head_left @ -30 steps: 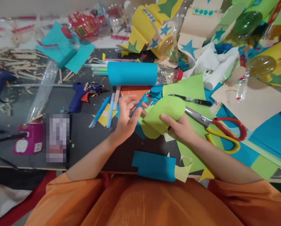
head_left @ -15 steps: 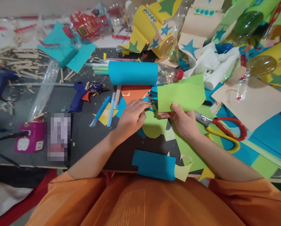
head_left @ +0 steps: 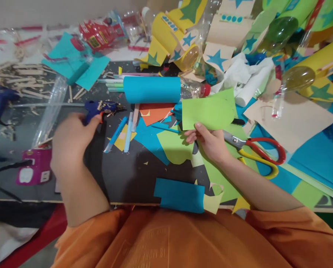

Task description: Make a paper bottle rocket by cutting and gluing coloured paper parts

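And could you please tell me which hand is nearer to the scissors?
Right: the right hand is at the blade end of the scissors, holding green paper. The left hand is well off to the left, at a blue glue gun.

Plain grey wall (head_left: 43, 13) behind a dark tabletop (head_left: 121, 175) with a pale edge.
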A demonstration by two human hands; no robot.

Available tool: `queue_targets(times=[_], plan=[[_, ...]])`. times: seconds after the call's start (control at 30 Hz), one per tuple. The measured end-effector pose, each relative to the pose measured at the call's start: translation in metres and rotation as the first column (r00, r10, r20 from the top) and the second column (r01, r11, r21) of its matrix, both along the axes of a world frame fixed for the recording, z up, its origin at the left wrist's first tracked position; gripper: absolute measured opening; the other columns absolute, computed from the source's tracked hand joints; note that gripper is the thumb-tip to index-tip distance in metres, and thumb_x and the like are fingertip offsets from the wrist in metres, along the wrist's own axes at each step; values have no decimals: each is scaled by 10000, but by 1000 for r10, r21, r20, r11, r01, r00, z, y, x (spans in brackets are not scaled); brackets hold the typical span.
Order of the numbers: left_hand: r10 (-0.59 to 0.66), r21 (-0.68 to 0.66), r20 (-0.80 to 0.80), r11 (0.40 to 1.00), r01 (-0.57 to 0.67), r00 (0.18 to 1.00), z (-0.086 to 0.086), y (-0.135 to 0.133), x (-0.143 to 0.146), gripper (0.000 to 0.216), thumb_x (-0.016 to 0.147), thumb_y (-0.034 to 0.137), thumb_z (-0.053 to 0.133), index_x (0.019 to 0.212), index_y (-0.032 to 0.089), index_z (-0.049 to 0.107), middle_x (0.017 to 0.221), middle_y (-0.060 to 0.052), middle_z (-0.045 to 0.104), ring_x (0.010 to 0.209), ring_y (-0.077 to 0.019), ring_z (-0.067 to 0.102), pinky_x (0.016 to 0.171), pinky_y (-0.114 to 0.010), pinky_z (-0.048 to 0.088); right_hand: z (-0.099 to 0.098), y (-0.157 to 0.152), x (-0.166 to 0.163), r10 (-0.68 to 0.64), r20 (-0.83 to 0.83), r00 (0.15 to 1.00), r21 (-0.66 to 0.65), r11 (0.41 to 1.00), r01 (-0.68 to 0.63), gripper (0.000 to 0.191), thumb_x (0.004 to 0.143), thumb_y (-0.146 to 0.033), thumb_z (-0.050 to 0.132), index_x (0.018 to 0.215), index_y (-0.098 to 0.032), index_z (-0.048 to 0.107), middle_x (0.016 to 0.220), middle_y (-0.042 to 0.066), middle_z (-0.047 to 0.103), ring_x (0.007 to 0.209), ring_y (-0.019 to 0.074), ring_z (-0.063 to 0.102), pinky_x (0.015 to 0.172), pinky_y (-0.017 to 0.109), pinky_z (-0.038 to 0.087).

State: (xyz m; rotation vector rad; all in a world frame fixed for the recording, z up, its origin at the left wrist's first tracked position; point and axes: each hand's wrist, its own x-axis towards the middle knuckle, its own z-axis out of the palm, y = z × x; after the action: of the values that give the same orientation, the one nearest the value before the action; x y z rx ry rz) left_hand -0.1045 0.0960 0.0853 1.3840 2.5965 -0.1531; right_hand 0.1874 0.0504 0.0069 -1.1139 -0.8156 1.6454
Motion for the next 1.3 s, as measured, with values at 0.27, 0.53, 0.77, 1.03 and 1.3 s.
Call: queue_targets(times=[0.27,0.53,0.77,1.03,1.3], plan=[[29,118,34,992,-33,999,-9,12,3,612,752,165,693,1316,8,515,1346,-248,610,1296,-410,566,1084,-493,447,1,-2,2,16,16,1000,-22,1000,-16,450,795,-597,717,654,-172,754,792,102,786,692,176,725,687,319,605],[-408,687,315,721,90,857,-26,-5,29,386,757,263,647,1122,146,603,1018,-5,712,928,-175,672,942,-370,561,6,-2,1,43,58,997,-62,997,-40,550,747,-708,690,688,-162,725,646,53,718,486,117,611,475,259,516],[-522,657,356,730,190,775,-57,-28,72,467,732,428,714,1117,206,570,999,-72,730,988,-278,705,866,-404,583,13,-2,1,7,169,986,-9,1000,-5,555,723,-742,679,634,-195,673,528,-8,625,404,87,497,464,270,465],[-473,609,343,770,192,812,-65,-29,58,581,708,434,738,1198,230,502,1093,-111,728,1003,-315,720,826,-422,595,11,-2,1,-4,153,988,3,1000,3,530,765,-709,671,644,-193,665,541,-8,621,411,78,484,482,264,455],[-452,583,257,777,236,854,-64,-29,58,460,720,411,706,1096,232,512,959,-78,742,894,-307,736,756,-401,592,11,0,0,-14,210,978,8,1000,13,540,770,-725,652,623,-205,656,518,-13,609,413,83,472,489,270,467]])
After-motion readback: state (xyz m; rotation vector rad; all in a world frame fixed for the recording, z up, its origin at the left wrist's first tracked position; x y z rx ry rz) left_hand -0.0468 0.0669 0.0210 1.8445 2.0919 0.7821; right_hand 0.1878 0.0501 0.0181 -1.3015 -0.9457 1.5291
